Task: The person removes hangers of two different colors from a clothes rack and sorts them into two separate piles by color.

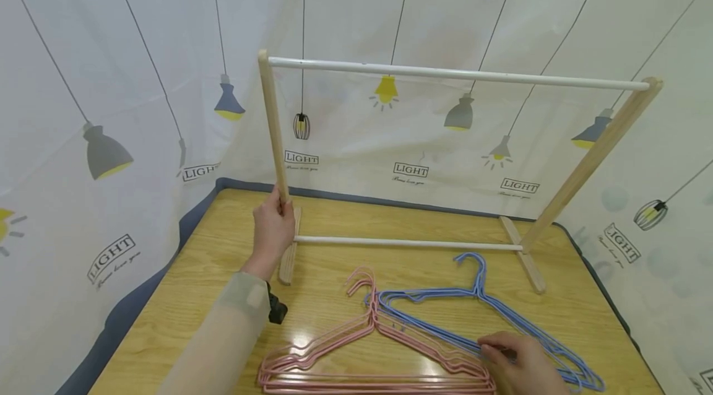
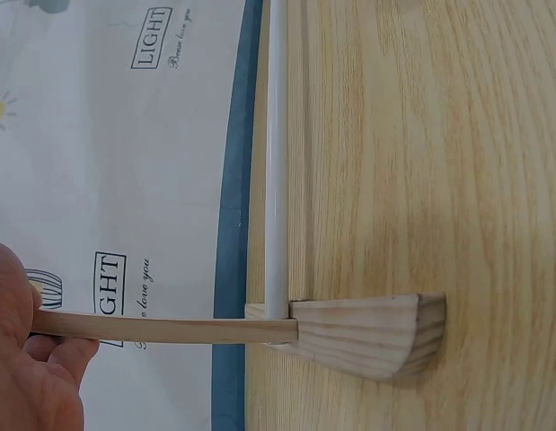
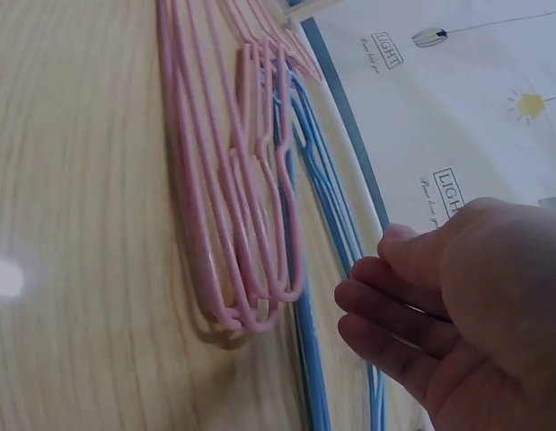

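A garment rack point(image 1: 457, 75) with wooden sides and two white rods stands toward the back of the table. My left hand point(image 1: 272, 225) grips its left wooden upright point(image 2: 170, 329) low down, with thumb and fingers on either side in the left wrist view. In front lie several pink hangers point(image 1: 334, 340), stacked with their hooks pointing left. Several blue hangers point(image 1: 518, 314) lie partly under them, to the right. Over the blue hangers hovers my right hand point(image 1: 520, 361), its fingers loosely bent; the right wrist view shows nothing held in the right hand point(image 3: 475, 314).
The wood-grain table point(image 1: 184, 314) has a dark blue border along its edges. A white sheet point(image 1: 167, 73) printed with lamps rises behind it and at both sides. The rack's right foot point(image 1: 522, 254) stands just behind the blue hangers.
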Available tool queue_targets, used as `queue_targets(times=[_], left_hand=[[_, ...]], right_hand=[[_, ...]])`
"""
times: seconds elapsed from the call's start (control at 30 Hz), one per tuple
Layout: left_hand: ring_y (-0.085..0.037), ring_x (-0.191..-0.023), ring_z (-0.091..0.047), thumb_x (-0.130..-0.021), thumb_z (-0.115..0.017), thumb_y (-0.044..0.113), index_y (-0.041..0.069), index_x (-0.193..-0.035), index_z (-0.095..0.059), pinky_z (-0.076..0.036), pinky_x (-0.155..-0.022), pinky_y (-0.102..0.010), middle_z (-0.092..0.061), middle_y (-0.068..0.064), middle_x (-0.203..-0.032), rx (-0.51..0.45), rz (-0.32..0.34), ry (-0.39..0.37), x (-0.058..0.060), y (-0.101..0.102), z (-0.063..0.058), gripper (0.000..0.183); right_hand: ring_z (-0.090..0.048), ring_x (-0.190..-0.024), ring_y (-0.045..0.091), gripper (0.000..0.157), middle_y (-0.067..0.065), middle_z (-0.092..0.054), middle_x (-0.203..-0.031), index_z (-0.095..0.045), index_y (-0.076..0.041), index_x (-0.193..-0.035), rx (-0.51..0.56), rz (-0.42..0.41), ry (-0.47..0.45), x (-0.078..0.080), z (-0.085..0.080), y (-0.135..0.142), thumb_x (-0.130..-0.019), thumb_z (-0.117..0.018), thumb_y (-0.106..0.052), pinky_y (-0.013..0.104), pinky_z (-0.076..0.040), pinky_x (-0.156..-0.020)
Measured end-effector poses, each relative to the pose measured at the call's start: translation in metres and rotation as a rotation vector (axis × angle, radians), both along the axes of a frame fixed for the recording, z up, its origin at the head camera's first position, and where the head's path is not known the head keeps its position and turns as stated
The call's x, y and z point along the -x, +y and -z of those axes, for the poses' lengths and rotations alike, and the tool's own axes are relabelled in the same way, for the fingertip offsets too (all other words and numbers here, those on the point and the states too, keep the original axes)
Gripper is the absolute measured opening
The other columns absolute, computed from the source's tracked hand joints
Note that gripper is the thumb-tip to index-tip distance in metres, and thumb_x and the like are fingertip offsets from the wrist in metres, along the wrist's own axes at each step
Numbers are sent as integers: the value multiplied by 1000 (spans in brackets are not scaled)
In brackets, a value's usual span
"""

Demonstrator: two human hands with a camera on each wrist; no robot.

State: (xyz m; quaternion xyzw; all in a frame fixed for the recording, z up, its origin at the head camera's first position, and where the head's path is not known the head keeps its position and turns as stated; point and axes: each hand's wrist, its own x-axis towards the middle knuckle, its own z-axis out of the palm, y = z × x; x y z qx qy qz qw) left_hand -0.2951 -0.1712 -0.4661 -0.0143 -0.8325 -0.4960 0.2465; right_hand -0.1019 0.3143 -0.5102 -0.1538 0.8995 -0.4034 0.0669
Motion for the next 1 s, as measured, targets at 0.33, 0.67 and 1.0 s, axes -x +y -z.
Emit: queue_targets(times=[0.33,0.67,1.0], left_hand=[[-33,-80,-70,-108,-57,3,0,-132,-63,-58,-64,-45,-72,-26,-109,13,0,-34,1,-6,-2,24],[-38,-116,-70,-106,-63,3,-2,-142,-63,-59,-88,-48,-69,-27,-129,7,8,-39,1,-16,-8,36],[-36,-114,-71,-106,-66,14,-3,-153,-50,-60,-86,-44,-61,-22,-143,-14,-54,84,-18,-17,-38,51]], right_hand=[[-75,-100,17,26,16,-76,-117,-74,5,-124,83,249,-65,2,-25,-4,-104,-69,-13,26,-60,-81],[-74,-102,8,34,6,-77,-118,-66,12,-132,310,292,43,8,-53,7,-107,-65,-11,25,-59,-82],[-73,-101,4,33,-6,-78,-115,-63,16,-132,394,334,240,24,-79,9,-102,-68,2,22,-58,-82]])
